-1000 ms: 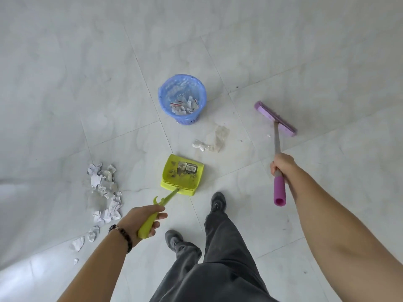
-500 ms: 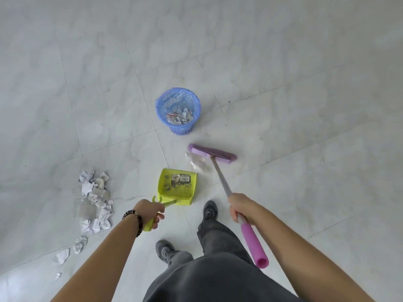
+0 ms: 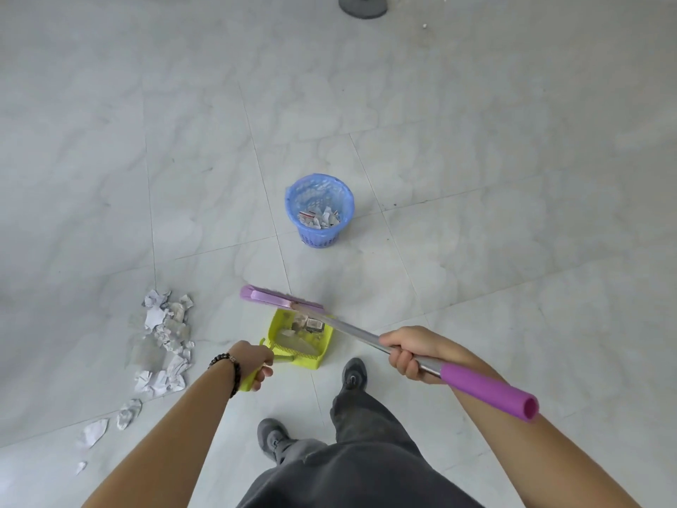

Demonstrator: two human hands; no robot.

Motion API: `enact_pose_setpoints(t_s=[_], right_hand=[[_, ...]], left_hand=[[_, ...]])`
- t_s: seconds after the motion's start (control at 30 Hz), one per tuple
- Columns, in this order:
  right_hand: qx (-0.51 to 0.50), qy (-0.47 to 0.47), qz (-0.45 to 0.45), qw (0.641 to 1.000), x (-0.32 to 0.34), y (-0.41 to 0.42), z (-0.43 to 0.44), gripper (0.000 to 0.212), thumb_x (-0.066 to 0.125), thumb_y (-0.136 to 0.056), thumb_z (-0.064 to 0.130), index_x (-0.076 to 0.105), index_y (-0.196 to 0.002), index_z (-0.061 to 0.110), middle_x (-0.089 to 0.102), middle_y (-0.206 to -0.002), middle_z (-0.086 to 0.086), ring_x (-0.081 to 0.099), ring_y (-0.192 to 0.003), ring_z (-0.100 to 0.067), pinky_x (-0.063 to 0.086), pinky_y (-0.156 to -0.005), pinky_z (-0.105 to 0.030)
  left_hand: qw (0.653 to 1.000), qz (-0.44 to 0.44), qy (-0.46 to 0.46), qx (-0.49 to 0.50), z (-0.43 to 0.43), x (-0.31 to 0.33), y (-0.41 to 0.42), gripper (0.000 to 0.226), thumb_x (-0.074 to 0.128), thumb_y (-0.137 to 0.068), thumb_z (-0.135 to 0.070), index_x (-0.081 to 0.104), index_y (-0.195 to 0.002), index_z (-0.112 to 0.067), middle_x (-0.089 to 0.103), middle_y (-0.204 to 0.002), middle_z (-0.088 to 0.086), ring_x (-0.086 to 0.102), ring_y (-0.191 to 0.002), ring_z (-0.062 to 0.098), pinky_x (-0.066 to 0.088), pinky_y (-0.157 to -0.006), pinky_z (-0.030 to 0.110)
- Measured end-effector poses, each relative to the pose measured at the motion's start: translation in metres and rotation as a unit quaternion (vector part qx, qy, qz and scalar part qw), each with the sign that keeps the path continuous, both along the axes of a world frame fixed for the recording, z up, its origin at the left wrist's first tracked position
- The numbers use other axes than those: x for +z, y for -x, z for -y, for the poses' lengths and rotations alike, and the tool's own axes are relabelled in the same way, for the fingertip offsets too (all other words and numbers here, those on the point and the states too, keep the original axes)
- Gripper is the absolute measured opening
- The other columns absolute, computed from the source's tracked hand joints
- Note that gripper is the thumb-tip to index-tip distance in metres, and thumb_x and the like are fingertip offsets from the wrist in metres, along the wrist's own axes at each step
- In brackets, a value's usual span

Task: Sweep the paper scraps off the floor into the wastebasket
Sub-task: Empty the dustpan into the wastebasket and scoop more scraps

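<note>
A lime-green dustpan (image 3: 302,339) lies on the pale tiled floor with a few scraps and a clear plastic piece in it. My left hand (image 3: 252,362) grips its green handle. My right hand (image 3: 410,352) grips the metal shaft of a broom with a purple grip; its purple head (image 3: 278,298) rests at the pan's far lip. A blue mesh wastebasket (image 3: 319,209) stands beyond, holding paper scraps. A heap of white paper scraps (image 3: 165,339) lies left of the pan, with loose pieces (image 3: 110,425) trailing toward the lower left.
My two grey shoes (image 3: 353,372) and dark trouser legs stand just behind the dustpan. A round grey stand base (image 3: 362,5) sits at the top edge of the floor.
The broom swung from far right to the dustpan's far lip, pushing the scraps that lay before the pan into it. The view drew back from the wastebasket.
</note>
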State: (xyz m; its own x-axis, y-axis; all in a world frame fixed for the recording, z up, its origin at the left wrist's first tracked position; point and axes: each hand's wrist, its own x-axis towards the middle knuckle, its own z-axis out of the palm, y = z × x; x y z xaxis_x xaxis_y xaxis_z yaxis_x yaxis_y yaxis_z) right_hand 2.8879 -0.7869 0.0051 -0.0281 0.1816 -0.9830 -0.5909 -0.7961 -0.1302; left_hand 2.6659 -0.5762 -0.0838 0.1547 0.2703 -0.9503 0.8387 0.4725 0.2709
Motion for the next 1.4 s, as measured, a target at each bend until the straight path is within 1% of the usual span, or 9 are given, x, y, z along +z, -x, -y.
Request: enact_pose_setpoints(t_s=[0.13, 0.4, 0.6, 0.77, 0.83, 0.9, 1.0, 1.17, 1.4], right_hand=[[0.056, -0.006, 0.049, 0.997, -0.015, 0.026, -0.033, 0.021, 0.037, -0.101, 0.022, 0.042, -0.081, 0.023, 0.037, -0.042, 0.009, 0.033, -0.029, 0.0, 0.027, -0.029, -0.012], [0.168, -0.081, 0.252, 0.95, -0.078, 0.086, -0.085, 0.013, 0.038, -0.089, 0.005, 0.044, -0.078, 0.009, 0.046, -0.037, -0.004, 0.04, -0.031, -0.019, 0.036, -0.039, -0.026], [0.253, -0.043, 0.272, 0.927, -0.102, 0.104, -0.12, 0.027, 0.033, -0.086, 0.008, 0.054, -0.104, 0.009, 0.053, -0.047, -0.008, 0.048, -0.04, -0.022, 0.045, -0.052, -0.033], [0.418, 0.002, 0.228, 0.88, -0.079, 0.11, -0.129, 0.032, 0.053, -0.085, -0.001, 0.054, -0.116, 0.008, 0.057, -0.072, -0.008, 0.064, -0.058, -0.024, 0.044, -0.04, -0.024], [0.376, 0.006, 0.169, 0.911, -0.065, 0.092, -0.126, 0.032, 0.049, -0.094, 0.01, 0.054, -0.125, 0.021, 0.048, -0.06, -0.002, 0.05, -0.037, -0.01, 0.035, -0.031, -0.018], [0.304, 0.026, 0.112, 0.946, -0.046, 0.071, -0.118, 0.04, 0.045, -0.099, 0.02, 0.048, -0.138, 0.025, 0.04, -0.051, 0.005, 0.036, -0.031, -0.001, 0.03, -0.031, -0.012], [0.235, 0.022, 0.103, 0.966, -0.025, 0.056, -0.098, 0.019, 0.05, -0.1, 0.027, 0.056, -0.118, 0.026, 0.04, -0.054, 0.005, 0.034, -0.034, 0.001, 0.03, -0.03, -0.01], [0.131, -0.012, 0.128, 0.983, -0.024, 0.07, -0.091, 0.008, 0.047, -0.102, 0.026, 0.055, -0.103, 0.024, 0.04, -0.057, 0.002, 0.034, -0.033, 0.0, 0.029, -0.03, -0.01], [0.118, 0.014, 0.2, 0.973, -0.068, 0.088, -0.117, 0.022, 0.042, -0.097, 0.021, 0.046, -0.076, 0.013, 0.043, -0.044, 0.001, 0.037, -0.03, -0.009, 0.033, -0.035, -0.016]], left_hand=[[1.0, -0.007, -0.009, 0.008, -0.003, 0.005, 0.035, 0.015, 0.049, -0.082, 0.007, 0.043, -0.074, -0.004, 0.045, -0.059, 0.01, 0.03, -0.042, 0.017, 0.025, -0.042, 0.019], [0.997, -0.031, -0.018, 0.07, 0.002, 0.007, 0.1, 0.012, 0.048, -0.082, 0.007, 0.046, -0.074, -0.001, 0.041, -0.06, 0.008, 0.034, -0.044, 0.017, 0.028, -0.044, 0.02], [0.988, -0.055, -0.016, 0.141, -0.006, 0.0, 0.144, 0.013, 0.048, -0.088, 0.002, 0.05, -0.076, -0.001, 0.041, -0.063, 0.008, 0.034, -0.045, 0.017, 0.029, -0.043, 0.02], [0.987, -0.059, 0.001, 0.151, -0.017, -0.003, 0.152, 0.018, 0.046, -0.09, 0.002, 0.048, -0.073, -0.003, 0.041, -0.06, 0.007, 0.032, -0.044, 0.016, 0.027, -0.043, 0.019], [0.987, -0.056, 0.003, 0.148, -0.019, -0.005, 0.146, 0.018, 0.044, -0.088, 0.004, 0.046, -0.073, -0.004, 0.04, -0.06, 0.007, 0.031, -0.045, 0.017, 0.026, -0.044, 0.02], [0.987, -0.049, 0.005, 0.15, -0.02, -0.004, 0.139, 0.018, 0.043, -0.087, 0.007, 0.043, -0.074, -0.006, 0.039, -0.061, 0.007, 0.031, -0.047, 0.017, 0.025, -0.044, 0.021], [0.988, -0.037, 0.007, 0.148, -0.022, -0.003, 0.135, 0.022, 0.043, -0.085, 0.007, 0.038, -0.073, -0.009, 0.037, -0.061, 0.006, 0.031, -0.047, 0.017, 0.025, -0.042, 0.019], [0.989, -0.037, 0.008, 0.141, -0.027, 0.0, 0.15, 0.018, 0.044, -0.085, 0.007, 0.041, -0.072, -0.007, 0.039, -0.058, 0.006, 0.031, -0.044, 0.016, 0.025, -0.044, 0.02], [0.966, 0.034, 0.086, 0.241, -0.025, 0.017, 0.181, 0.008, 0.055, -0.094, -0.016, 0.053, -0.094, -0.009, 0.054, -0.065, 0.007, 0.041, -0.041, 0.014, 0.032, -0.038, 0.016]])
